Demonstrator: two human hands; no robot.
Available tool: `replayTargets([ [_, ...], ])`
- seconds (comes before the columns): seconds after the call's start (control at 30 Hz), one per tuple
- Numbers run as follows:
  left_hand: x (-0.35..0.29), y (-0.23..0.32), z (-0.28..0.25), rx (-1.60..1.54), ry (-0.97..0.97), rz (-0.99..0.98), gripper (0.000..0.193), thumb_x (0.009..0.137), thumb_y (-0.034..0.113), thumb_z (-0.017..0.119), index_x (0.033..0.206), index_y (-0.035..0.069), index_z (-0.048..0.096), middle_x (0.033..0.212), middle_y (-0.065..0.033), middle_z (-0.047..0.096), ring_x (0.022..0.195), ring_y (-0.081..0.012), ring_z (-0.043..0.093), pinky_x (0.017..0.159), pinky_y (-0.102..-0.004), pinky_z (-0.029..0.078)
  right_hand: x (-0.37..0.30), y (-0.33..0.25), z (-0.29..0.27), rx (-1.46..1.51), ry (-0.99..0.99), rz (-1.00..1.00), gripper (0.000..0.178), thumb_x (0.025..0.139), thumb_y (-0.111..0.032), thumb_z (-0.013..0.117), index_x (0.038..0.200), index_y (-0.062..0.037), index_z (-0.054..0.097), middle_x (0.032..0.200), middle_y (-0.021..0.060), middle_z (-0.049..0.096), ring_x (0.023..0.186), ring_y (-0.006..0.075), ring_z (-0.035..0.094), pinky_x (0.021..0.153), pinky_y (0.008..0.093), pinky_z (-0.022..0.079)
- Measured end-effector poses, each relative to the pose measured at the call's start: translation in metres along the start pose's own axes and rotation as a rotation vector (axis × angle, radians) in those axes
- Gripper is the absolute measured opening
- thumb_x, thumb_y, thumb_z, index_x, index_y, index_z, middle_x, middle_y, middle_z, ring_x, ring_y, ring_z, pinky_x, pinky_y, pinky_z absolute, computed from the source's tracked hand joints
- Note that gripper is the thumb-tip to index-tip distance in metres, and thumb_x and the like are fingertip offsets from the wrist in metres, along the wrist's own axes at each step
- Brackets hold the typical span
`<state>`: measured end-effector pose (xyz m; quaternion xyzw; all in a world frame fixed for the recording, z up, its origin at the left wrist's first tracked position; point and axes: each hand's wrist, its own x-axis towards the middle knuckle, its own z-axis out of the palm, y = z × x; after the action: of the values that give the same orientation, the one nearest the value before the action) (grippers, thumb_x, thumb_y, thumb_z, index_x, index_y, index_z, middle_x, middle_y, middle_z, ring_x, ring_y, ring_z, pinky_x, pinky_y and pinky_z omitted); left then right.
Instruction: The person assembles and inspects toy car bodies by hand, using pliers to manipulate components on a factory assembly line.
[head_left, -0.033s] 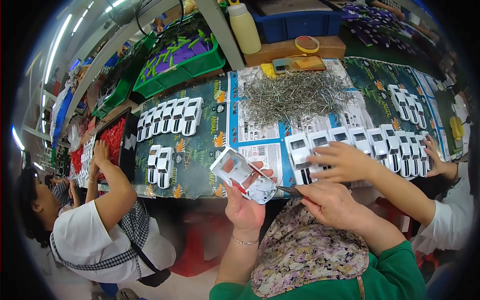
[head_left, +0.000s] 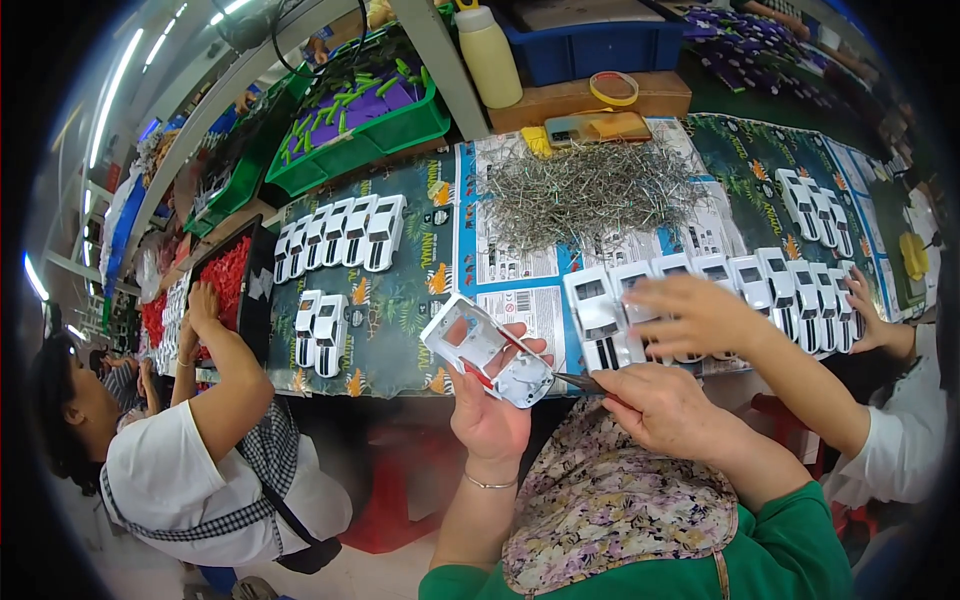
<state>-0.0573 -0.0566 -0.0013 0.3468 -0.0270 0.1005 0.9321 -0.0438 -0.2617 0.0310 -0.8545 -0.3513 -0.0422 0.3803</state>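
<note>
My left hand (head_left: 490,425) holds up a white toy car body (head_left: 500,350), its hollow inside facing me and some red showing along one side. In my right hand (head_left: 665,410) is a slim, dark, pointed tool (head_left: 576,381), perhaps tweezers. Its tip meets the lower right end of the car body; the exact contact is too small to make out. Just beyond my right hand, a long row of white toy car bodies (head_left: 597,310) lies on the table. A co-worker's blurred hand (head_left: 690,315) reaches over that row from the right.
A heap of thin metal pins (head_left: 590,195) covers the table's middle. More white car bodies (head_left: 380,235) lie at left, with a pair (head_left: 322,330) nearer. Behind stand a green crate (head_left: 400,130), a squeeze bottle (head_left: 488,60) and a phone (head_left: 600,127). Another person (head_left: 215,400) sits at left.
The row of car bodies at right has slid slightly left, and the co-worker's hand over it has shifted a little. My own hands, the car body and the tool look the same.
</note>
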Motion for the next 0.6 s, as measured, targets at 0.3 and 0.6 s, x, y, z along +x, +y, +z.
replayTargets([
  [0.3, 0.0001, -0.0016, -0.0005, 0.016, -0.002, 0.002, 0.064, 0.093, 0.043, 0.051, 0.145, 0.02, 0.022, 0.126, -0.0236, 0.051, 0.106, -0.038, 0.059, 0.089, -0.055, 0.048, 0.0024, -0.0034, 0.0, 0.063, -0.004, 0.02, 0.024, 0.08, -0.007, 0.065, 0.103, -0.0013, 0.061, 0.076, 0.0119, 0.061, 0.067, 0.0301, 0.062, 0.056, 0.0396, 0.05],
  [0.6, 0.0001, 0.0005, -0.0013, 0.006, -0.007, -0.008, 0.066, 0.094, 0.042, 0.05, 0.147, 0.019, 0.019, 0.125, -0.0248, 0.052, 0.105, -0.0377, 0.06, 0.087, -0.0555, 0.049, 0.0025, -0.0031, 0.0033, 0.078, 0.001, -0.004, 0.024, 0.08, -0.008, 0.065, 0.104, -0.0033, 0.061, 0.075, 0.0113, 0.06, 0.067, 0.0297, 0.061, 0.056, 0.0397, 0.05],
])
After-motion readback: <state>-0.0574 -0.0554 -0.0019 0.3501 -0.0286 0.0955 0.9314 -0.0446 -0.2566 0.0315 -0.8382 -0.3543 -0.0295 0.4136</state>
